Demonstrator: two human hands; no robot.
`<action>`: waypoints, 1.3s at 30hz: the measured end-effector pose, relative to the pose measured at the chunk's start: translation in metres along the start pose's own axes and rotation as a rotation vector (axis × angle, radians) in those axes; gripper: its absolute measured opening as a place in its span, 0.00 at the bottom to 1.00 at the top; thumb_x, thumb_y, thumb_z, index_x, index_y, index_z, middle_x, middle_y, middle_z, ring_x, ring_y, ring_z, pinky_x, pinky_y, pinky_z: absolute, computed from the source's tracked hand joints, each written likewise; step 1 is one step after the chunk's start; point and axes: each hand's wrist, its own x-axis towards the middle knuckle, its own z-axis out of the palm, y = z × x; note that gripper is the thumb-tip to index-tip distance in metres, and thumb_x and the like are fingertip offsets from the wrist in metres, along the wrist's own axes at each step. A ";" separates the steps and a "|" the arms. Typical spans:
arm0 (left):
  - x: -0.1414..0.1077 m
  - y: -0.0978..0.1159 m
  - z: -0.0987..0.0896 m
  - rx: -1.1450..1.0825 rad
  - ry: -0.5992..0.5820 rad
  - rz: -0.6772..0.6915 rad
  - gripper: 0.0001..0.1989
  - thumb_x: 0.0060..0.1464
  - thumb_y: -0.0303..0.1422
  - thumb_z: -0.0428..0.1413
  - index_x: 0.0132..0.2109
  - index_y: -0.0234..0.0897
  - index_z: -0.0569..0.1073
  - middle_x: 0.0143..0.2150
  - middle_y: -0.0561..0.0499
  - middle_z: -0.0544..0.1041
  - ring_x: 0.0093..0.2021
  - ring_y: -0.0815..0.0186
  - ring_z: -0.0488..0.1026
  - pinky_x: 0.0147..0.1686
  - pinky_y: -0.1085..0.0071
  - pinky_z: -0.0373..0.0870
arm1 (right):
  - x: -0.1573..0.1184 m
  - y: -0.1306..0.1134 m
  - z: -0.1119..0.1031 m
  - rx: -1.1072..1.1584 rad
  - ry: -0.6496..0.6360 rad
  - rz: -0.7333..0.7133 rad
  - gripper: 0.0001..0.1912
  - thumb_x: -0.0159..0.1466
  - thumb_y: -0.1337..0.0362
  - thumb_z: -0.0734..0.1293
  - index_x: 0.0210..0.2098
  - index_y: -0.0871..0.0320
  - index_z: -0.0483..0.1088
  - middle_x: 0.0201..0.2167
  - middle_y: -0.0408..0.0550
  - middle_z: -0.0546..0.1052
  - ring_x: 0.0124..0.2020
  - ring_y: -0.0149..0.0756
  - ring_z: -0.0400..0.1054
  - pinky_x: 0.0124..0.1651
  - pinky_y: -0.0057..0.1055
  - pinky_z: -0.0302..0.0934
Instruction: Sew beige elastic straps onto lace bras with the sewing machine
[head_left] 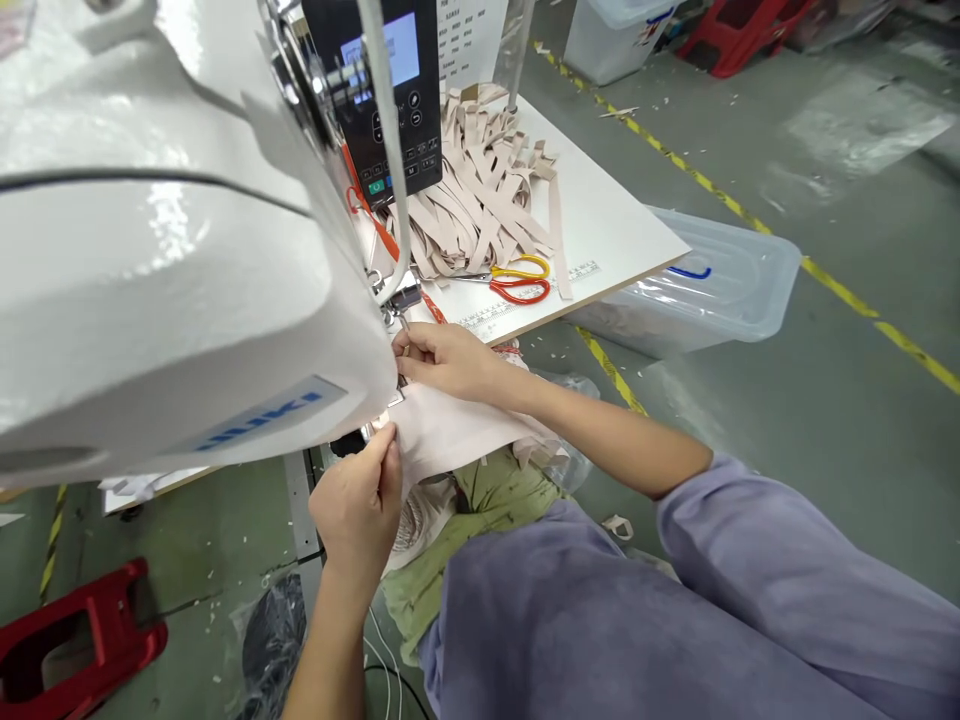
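A white sewing machine (187, 320) with a blue brand label fills the left of the view. Under its head lies a pale pink piece of fabric (450, 430), which drapes down toward the lap. My left hand (360, 500) pinches the near edge of this fabric beside the machine's lit needle area. On the fabric's far side my right hand (450, 360) has its fingers curled in close to the presser foot; its fingertips are partly hidden by the machine head. The needle itself is out of sight.
Scissors (517, 280) with yellow and red handles lie on the white tabletop (600, 210), beside a heap of pale fabric strips (480, 190). Behind my hands stands a control panel (397, 100). A lidded plastic bin (720, 280) and red stools (82, 640) are on the floor.
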 end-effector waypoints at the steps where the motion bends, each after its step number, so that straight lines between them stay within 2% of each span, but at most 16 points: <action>1: 0.001 0.001 0.000 0.005 -0.001 0.002 0.13 0.64 0.34 0.52 0.45 0.40 0.82 0.21 0.54 0.77 0.21 0.71 0.68 0.23 0.74 0.56 | 0.000 0.000 -0.001 0.001 0.001 0.004 0.07 0.65 0.60 0.65 0.37 0.57 0.71 0.22 0.36 0.68 0.26 0.27 0.58 0.32 0.26 0.50; 6: 0.001 0.001 -0.003 0.015 -0.008 -0.009 0.14 0.65 0.35 0.51 0.45 0.40 0.82 0.21 0.53 0.77 0.20 0.71 0.69 0.22 0.74 0.56 | -0.002 -0.001 -0.005 0.001 0.004 0.016 0.08 0.65 0.59 0.65 0.36 0.57 0.71 0.23 0.37 0.69 0.26 0.27 0.60 0.32 0.27 0.50; 9: -0.002 0.001 -0.004 -0.029 0.016 -0.019 0.13 0.64 0.34 0.52 0.46 0.40 0.82 0.30 0.50 0.83 0.25 0.69 0.76 0.25 0.75 0.61 | -0.003 -0.003 -0.007 0.010 0.015 0.026 0.06 0.64 0.61 0.65 0.36 0.58 0.71 0.23 0.37 0.70 0.26 0.27 0.61 0.32 0.27 0.50; 13: -0.003 0.002 -0.006 -0.130 -0.001 -0.108 0.12 0.64 0.34 0.53 0.47 0.40 0.81 0.41 0.48 0.85 0.34 0.65 0.81 0.32 0.74 0.70 | -0.008 -0.003 -0.004 0.081 0.028 0.057 0.06 0.65 0.62 0.65 0.37 0.58 0.71 0.24 0.38 0.69 0.27 0.28 0.61 0.34 0.27 0.52; 16: -0.003 0.001 -0.012 -0.231 -0.045 -0.184 0.13 0.64 0.36 0.53 0.49 0.42 0.81 0.43 0.48 0.84 0.38 0.62 0.82 0.35 0.72 0.74 | -0.021 0.000 0.007 0.344 0.070 0.128 0.10 0.66 0.56 0.65 0.37 0.58 0.70 0.29 0.39 0.70 0.30 0.28 0.62 0.36 0.27 0.55; 20: -0.009 0.001 -0.023 -0.311 -0.105 -0.261 0.13 0.64 0.38 0.54 0.48 0.42 0.80 0.44 0.48 0.84 0.42 0.60 0.81 0.37 0.70 0.76 | -0.054 0.007 0.026 0.888 -0.047 0.360 0.16 0.63 0.50 0.68 0.36 0.57 0.69 0.29 0.40 0.70 0.29 0.28 0.63 0.34 0.26 0.59; 21: -0.012 0.001 -0.026 -0.322 -0.123 -0.280 0.13 0.63 0.39 0.54 0.48 0.42 0.80 0.43 0.48 0.84 0.41 0.60 0.81 0.37 0.70 0.76 | -0.064 0.008 0.030 0.964 -0.061 0.394 0.16 0.61 0.50 0.70 0.36 0.57 0.69 0.30 0.40 0.71 0.29 0.29 0.64 0.34 0.27 0.61; 23: -0.020 0.003 -0.030 -0.338 -0.168 -0.301 0.11 0.63 0.39 0.54 0.45 0.42 0.80 0.41 0.50 0.84 0.38 0.62 0.81 0.36 0.71 0.75 | -0.084 0.010 0.036 0.977 -0.028 0.397 0.15 0.58 0.53 0.73 0.37 0.57 0.71 0.32 0.41 0.73 0.31 0.30 0.66 0.37 0.27 0.63; 25: -0.030 0.007 -0.033 -0.338 -0.224 -0.294 0.10 0.63 0.38 0.54 0.42 0.41 0.79 0.38 0.51 0.83 0.35 0.64 0.80 0.34 0.72 0.73 | -0.101 0.009 0.039 0.871 -0.005 0.355 0.13 0.58 0.55 0.74 0.35 0.57 0.72 0.31 0.42 0.73 0.32 0.30 0.67 0.37 0.28 0.63; 28: -0.044 0.012 -0.033 -0.310 -0.319 -0.246 0.12 0.65 0.36 0.50 0.40 0.41 0.77 0.34 0.52 0.82 0.32 0.65 0.78 0.30 0.71 0.68 | -0.120 0.005 0.040 0.718 -0.089 0.229 0.13 0.59 0.55 0.73 0.38 0.57 0.74 0.36 0.46 0.76 0.38 0.35 0.71 0.41 0.31 0.65; 31: -0.054 0.011 -0.032 -0.265 -0.336 -0.239 0.13 0.66 0.35 0.48 0.41 0.40 0.77 0.34 0.51 0.82 0.32 0.64 0.78 0.29 0.71 0.66 | -0.129 0.001 0.038 0.556 -0.102 0.070 0.13 0.60 0.58 0.73 0.43 0.56 0.75 0.40 0.49 0.78 0.42 0.37 0.73 0.46 0.35 0.67; 34: -0.059 0.009 -0.027 -0.263 -0.312 -0.227 0.10 0.64 0.37 0.51 0.47 0.39 0.74 0.38 0.49 0.82 0.37 0.61 0.78 0.33 0.69 0.69 | -0.133 -0.003 0.037 0.390 -0.032 -0.085 0.04 0.64 0.62 0.70 0.39 0.53 0.77 0.35 0.48 0.79 0.39 0.37 0.74 0.45 0.36 0.68; 35: -0.060 0.010 -0.023 -0.284 -0.303 -0.190 0.14 0.62 0.39 0.55 0.51 0.38 0.73 0.42 0.46 0.81 0.41 0.59 0.78 0.37 0.67 0.71 | -0.135 -0.004 0.038 0.355 -0.026 -0.143 0.04 0.65 0.64 0.69 0.38 0.52 0.77 0.35 0.47 0.80 0.38 0.36 0.75 0.44 0.35 0.69; 37: -0.060 0.014 -0.013 -0.341 -0.286 -0.062 0.27 0.55 0.40 0.61 0.58 0.35 0.67 0.48 0.42 0.79 0.47 0.55 0.76 0.46 0.61 0.71 | -0.140 -0.006 0.039 0.280 -0.043 -0.278 0.07 0.65 0.66 0.69 0.41 0.51 0.78 0.36 0.47 0.81 0.37 0.35 0.76 0.42 0.33 0.71; 38: -0.060 0.016 -0.006 -0.363 -0.273 0.022 0.28 0.53 0.38 0.62 0.58 0.33 0.67 0.46 0.42 0.80 0.47 0.55 0.76 0.48 0.60 0.71 | -0.143 -0.006 0.040 0.230 -0.058 -0.358 0.09 0.65 0.68 0.69 0.43 0.51 0.78 0.37 0.48 0.81 0.38 0.35 0.77 0.41 0.32 0.71; 39: -0.060 0.017 0.000 -0.373 -0.251 0.099 0.23 0.53 0.35 0.61 0.55 0.34 0.70 0.42 0.45 0.80 0.43 0.57 0.77 0.47 0.61 0.70 | -0.146 -0.007 0.041 0.173 -0.067 -0.441 0.11 0.64 0.69 0.69 0.45 0.51 0.77 0.38 0.48 0.82 0.38 0.35 0.77 0.41 0.31 0.72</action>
